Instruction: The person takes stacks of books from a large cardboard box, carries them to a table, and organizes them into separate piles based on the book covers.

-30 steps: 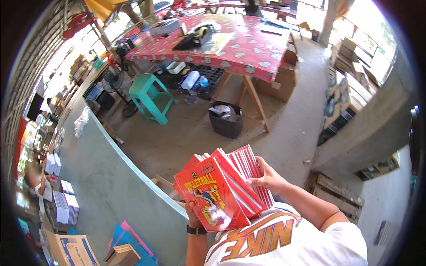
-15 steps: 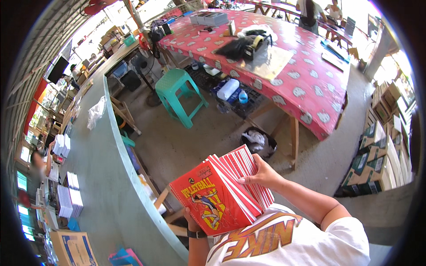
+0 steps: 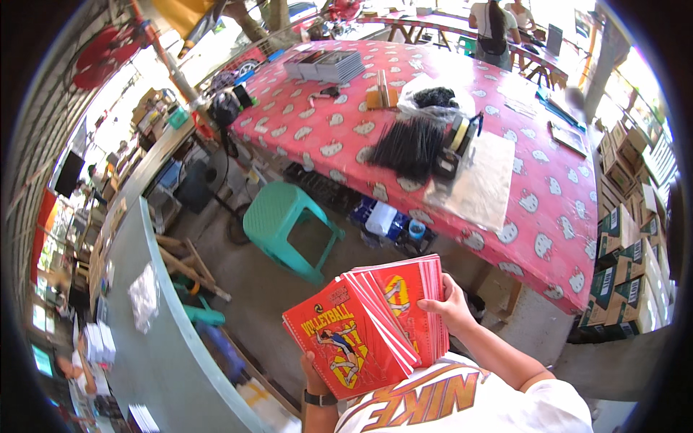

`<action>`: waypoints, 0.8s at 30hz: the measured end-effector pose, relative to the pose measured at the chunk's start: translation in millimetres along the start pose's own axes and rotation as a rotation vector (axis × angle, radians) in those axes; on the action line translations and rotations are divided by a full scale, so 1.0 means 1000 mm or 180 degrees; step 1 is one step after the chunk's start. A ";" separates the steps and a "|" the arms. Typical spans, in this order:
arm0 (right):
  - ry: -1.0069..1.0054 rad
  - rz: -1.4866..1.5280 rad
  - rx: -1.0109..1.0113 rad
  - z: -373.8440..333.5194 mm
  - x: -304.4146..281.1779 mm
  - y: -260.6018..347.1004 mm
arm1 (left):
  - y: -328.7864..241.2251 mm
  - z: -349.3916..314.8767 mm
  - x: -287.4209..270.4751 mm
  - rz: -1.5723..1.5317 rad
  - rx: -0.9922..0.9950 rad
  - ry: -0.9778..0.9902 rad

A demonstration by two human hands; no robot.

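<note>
A fanned stack of red spiral notebooks [image 3: 343,343] is held against my white shirt. The covers carry yellow lettering and a drawn ball player. My left hand [image 3: 315,377], with a dark wristband, is closed on the lower left edge; most of its fingers are hidden under the stack. On the right side, my right hand [image 3: 449,309] grips the notebooks with its thumb on top and its fingers behind. The pages fan out as white edges between the two hands.
Ahead stands a table with a pink patterned cover [image 3: 317,141], bearing black wire bundles [image 3: 408,148], a tape dispenser [image 3: 455,148] and a book stack [image 3: 325,66]. A green stool [image 3: 278,216] is before it. A grey counter [image 3: 170,368] curves along the left; cartons [image 3: 624,281] stand right.
My view has shifted toward the pink table, which now appears nearer. The right part of the stack has turned, so another red cover shows under my right thumb.
</note>
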State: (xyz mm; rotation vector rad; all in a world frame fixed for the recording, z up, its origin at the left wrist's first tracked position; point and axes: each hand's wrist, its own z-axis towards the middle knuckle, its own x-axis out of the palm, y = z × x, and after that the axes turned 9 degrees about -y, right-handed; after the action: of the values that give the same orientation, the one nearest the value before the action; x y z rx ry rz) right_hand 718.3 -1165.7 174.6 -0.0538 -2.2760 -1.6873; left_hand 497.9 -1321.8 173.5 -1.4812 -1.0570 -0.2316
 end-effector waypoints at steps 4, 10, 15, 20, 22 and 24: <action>0.0049 0.0612 0.0099 0.099 0.029 -0.002 | -0.027 0.106 0.018 0.0097 -0.0356 0.0212; 0.0093 0.0638 0.0188 0.233 0.075 0.021 | -0.063 0.243 0.058 0.0171 -0.0637 -0.0144; -0.0175 0.1008 -0.0063 0.309 0.093 0.061 | -0.110 0.347 0.062 0.0202 -0.0383 -0.0008; -0.0605 0.1479 -0.0433 0.368 0.089 0.091 | -0.176 0.489 0.072 0.0492 -0.0476 0.0348; -0.0781 0.1718 -0.0638 0.385 0.096 0.101 | -0.198 0.565 0.077 0.0924 -0.0594 0.0642; -0.0958 0.2014 -0.0785 0.399 0.107 0.107 | -0.210 0.633 0.107 0.1345 -0.0724 0.1002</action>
State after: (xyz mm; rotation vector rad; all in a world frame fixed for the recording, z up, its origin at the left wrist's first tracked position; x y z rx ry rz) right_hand 550.3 -774.1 198.5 -1.0252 -1.9100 -1.6545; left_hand 138.6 -754.1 238.6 -1.7661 -0.4619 -0.2786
